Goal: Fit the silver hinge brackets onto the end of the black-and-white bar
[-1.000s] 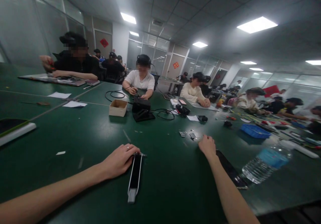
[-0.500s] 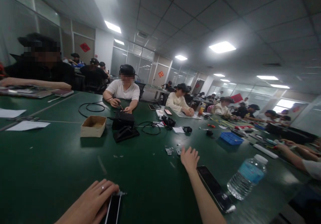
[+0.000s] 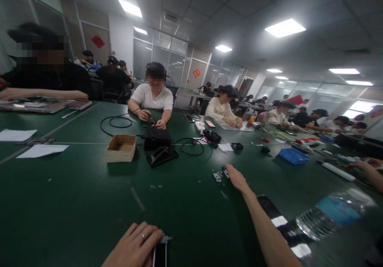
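Note:
My left hand (image 3: 134,245) sits at the bottom edge of the view, its fingers curled over the top end of a narrow black strip in a pale metal frame (image 3: 160,255). Most of the strip is cut off by the frame edge. My right hand (image 3: 236,178) lies on the green table (image 3: 74,203), holding nothing, just right of several small metal pieces (image 3: 218,176). Under my right forearm lies a long black strip with white patches (image 3: 283,223). Beyond it, a clear plastic water bottle (image 3: 329,215) lies on its side.
A cardboard box (image 3: 121,148), black equipment (image 3: 157,138) and loose black cables (image 3: 191,147) stand ahead. A blue plastic tray (image 3: 293,156) and a white bar (image 3: 338,171) lie to the right. Co-workers sit along the table, and another person's hand (image 3: 369,171) enters at right.
My view has levelled and shifted, so the table items sit differently in the frame. My left hand and its strip now sit lower, and my right hand lies closer to the metal pieces.

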`<state>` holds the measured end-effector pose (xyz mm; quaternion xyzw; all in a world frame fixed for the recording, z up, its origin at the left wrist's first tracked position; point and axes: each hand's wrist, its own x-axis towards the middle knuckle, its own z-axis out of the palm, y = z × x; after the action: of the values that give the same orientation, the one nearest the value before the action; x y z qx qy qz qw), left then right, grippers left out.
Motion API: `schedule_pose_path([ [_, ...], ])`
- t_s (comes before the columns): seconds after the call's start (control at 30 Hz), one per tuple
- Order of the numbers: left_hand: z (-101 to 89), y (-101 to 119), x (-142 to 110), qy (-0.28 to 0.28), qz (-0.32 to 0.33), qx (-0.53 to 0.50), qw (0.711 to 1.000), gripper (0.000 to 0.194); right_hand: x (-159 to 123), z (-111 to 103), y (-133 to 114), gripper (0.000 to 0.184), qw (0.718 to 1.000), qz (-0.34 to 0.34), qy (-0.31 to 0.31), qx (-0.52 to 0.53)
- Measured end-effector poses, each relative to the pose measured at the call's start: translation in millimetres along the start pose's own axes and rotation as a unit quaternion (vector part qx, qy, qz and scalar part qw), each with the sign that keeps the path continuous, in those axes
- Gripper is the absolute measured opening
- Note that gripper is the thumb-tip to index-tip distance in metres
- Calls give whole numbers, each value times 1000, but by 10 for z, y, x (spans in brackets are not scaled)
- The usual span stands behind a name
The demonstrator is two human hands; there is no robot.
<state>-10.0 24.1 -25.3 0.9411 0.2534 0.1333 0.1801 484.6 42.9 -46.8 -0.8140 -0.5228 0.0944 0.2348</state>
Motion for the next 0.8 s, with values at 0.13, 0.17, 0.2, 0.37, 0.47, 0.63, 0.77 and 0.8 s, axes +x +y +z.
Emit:
schedule_pose_path([
  [0.13, 84, -24, 0, 6, 8, 6, 1000, 54, -104, 34, -221, 57, 999, -31, -21, 0],
  [0.17, 91, -20, 1, 11, 8, 6, 1000, 51, -133, 50, -294, 54, 999, -43, -23, -2],
  [0.2, 83, -6, 2, 19, 5, 5, 1000, 49, -163, 70, -369, 52, 998, -57, -28, -6],
  [0.37, -78, 136, 27, 12, 5, -12, 1000, 42, -360, 173, -735, 49, 987, -152, -46, -32],
  [0.47, -144, 187, 41, 9, 6, -17, 1000, 40, -569, 214, -966, 47, 978, -198, -63, -28],
  [0.63, -172, 211, 59, 10, 12, -5, 1000, 37, -1106, 287, -1403, 50, 961, -251, -115, 7],
  [0.77, -183, 226, 69, 17, 23, 12, 1000, 36, -1459, 387, -1691, 53, 947, -291, -137, 10],
  [0.8, -183, 226, 68, 19, 26, 15, 999, 35, -1494, 408, -1730, 52, 939, -314, -138, 8],
])
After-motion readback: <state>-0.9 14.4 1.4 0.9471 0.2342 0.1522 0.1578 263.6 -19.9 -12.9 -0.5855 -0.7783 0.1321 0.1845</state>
